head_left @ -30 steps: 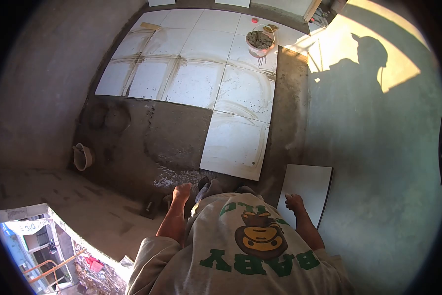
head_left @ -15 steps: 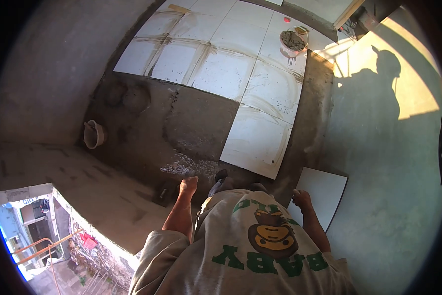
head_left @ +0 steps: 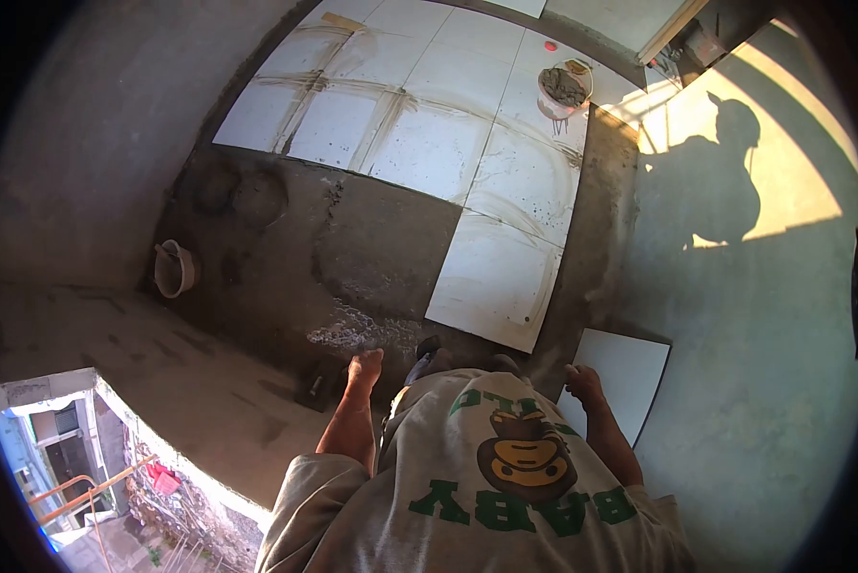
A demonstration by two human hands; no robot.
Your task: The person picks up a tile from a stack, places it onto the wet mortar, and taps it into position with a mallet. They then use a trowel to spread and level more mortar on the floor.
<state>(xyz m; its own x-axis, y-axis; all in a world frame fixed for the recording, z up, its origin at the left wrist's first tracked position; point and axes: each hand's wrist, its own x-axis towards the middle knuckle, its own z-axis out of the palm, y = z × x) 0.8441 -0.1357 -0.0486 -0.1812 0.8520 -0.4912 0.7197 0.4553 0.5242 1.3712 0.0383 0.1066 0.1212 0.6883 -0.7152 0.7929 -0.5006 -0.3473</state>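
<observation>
My left hand (head_left: 365,366) hangs in front of my body, its fingers curled into a loose fist with nothing showing in them. On the other side my right hand (head_left: 583,382) is also closed, fingers curled in, and overlaps the left edge of a loose white tile (head_left: 625,372) by the wall. Ahead of my feet lies a laid white tile (head_left: 496,277), the nearest of a block of white floor tiles (head_left: 429,134) smeared with grey mortar. A dark, blurred tool-like object (head_left: 316,387) rests on the ground left of my left hand.
A bucket of mortar (head_left: 563,88) stands on the far tiles, near a small red object (head_left: 550,46). Another bucket (head_left: 174,268) sits by the left wall. Bare grey floor (head_left: 381,229) borders the tiles. At lower left is an opening (head_left: 95,468) to outside.
The view has shifted slightly, and my shadow on the right wall sits a little lower and further left. Both hands stay closed in nearly the same places.
</observation>
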